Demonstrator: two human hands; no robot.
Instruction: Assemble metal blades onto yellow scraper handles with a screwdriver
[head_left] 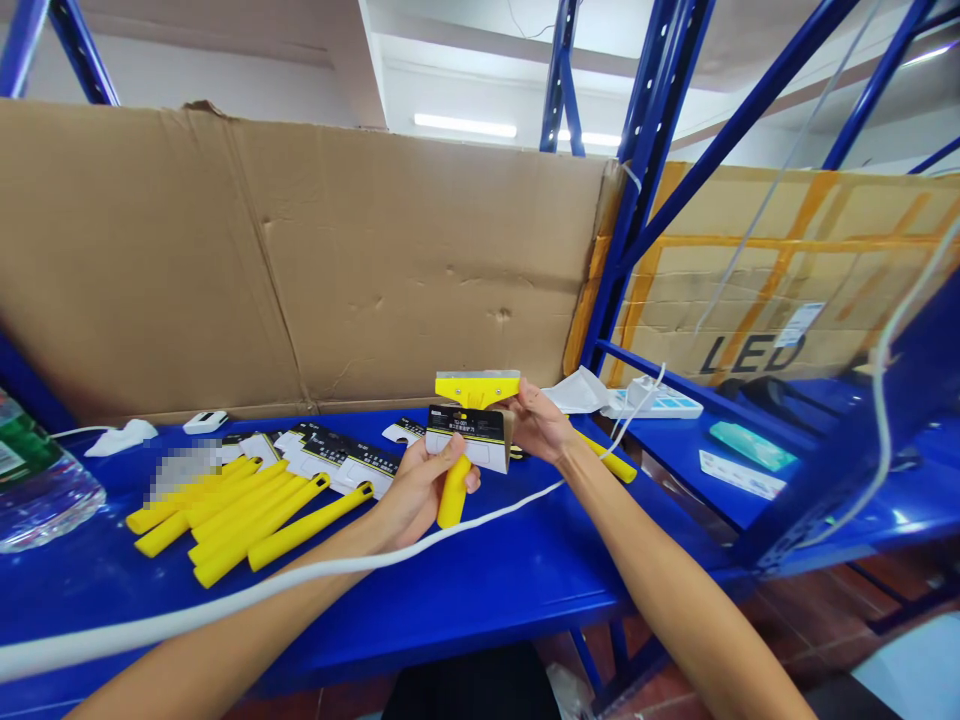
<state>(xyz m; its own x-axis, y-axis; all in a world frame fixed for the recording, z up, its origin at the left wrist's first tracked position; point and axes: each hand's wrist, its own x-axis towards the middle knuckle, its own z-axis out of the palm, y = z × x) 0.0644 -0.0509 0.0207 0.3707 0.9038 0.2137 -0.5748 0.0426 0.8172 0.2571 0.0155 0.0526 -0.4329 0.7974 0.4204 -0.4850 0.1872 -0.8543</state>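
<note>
A yellow scraper with a wide head and a metal edge is held upright above the table. A black and white packaging card sits across its neck, in front of the handle. My left hand is closed around the handle, its thumb pressing on the card. Fingers of my right hand pinch the right end of the head; some of them are hidden behind the card. Several yellow handles lie side by side on the left, and more cards are spread behind them.
A white cable crosses in front of my forearms. A cardboard sheet stands behind the blue table. Another yellow handle lies behind my right wrist. A power strip is at the right, a plastic bottle at the left.
</note>
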